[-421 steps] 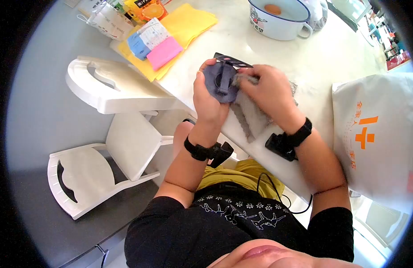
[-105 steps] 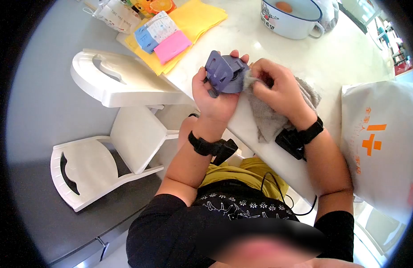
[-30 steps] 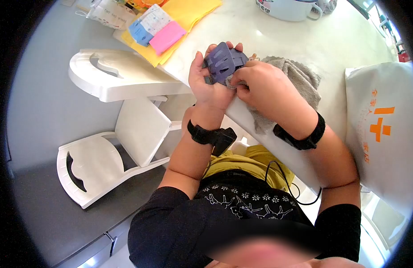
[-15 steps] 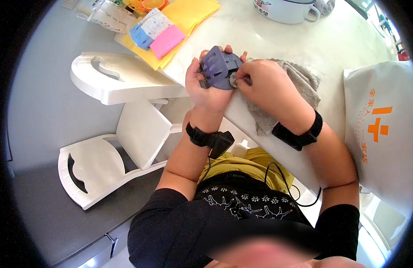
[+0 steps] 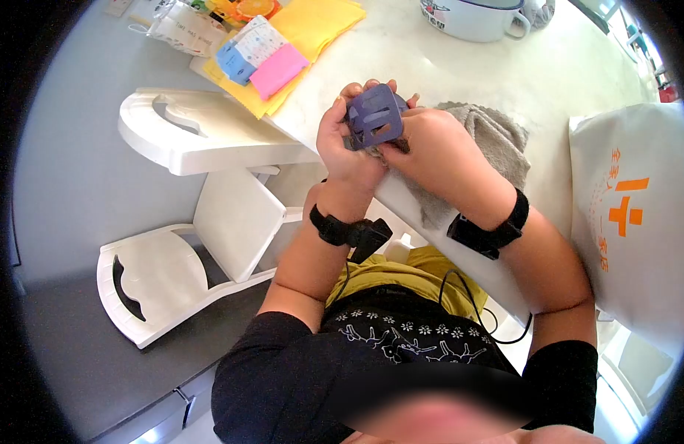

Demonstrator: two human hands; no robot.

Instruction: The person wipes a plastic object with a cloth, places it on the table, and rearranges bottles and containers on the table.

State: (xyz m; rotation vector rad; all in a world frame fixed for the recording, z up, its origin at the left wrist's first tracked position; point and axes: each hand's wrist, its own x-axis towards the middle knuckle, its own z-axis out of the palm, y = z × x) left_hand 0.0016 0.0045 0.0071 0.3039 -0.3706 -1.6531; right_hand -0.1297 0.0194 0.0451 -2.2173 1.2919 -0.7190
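Note:
A purple-grey plastic stand [image 5: 376, 115] with a slotted square plate and a rounded part behind it is held above the table edge. My left hand [image 5: 342, 144] wraps round it from the left and below, its fingertips showing past the far side. My right hand [image 5: 438, 144] is closed against the stand's right and near side, fingers partly hidden behind the plate. A small tuft of grey cloth [image 5: 374, 152] shows between the hands, at the right fingertips. Under my right hand and forearm, a crumpled grey towel [image 5: 493, 137] lies on the table.
On the pale table [image 5: 401, 55] are a yellow cloth [image 5: 327, 22], a pink and blue packet [image 5: 279, 70] and a white enamel pot [image 5: 475, 21]. A large white bag [image 5: 627, 185] stands at the right. White chairs [image 5: 201, 137] are on the left. A black cable [image 5: 508, 339] hangs below.
The stand has turned, so its slotted plate now faces me more squarely. My right hand has shifted slightly lower, its fingers moving behind the plate along with the grey cloth.

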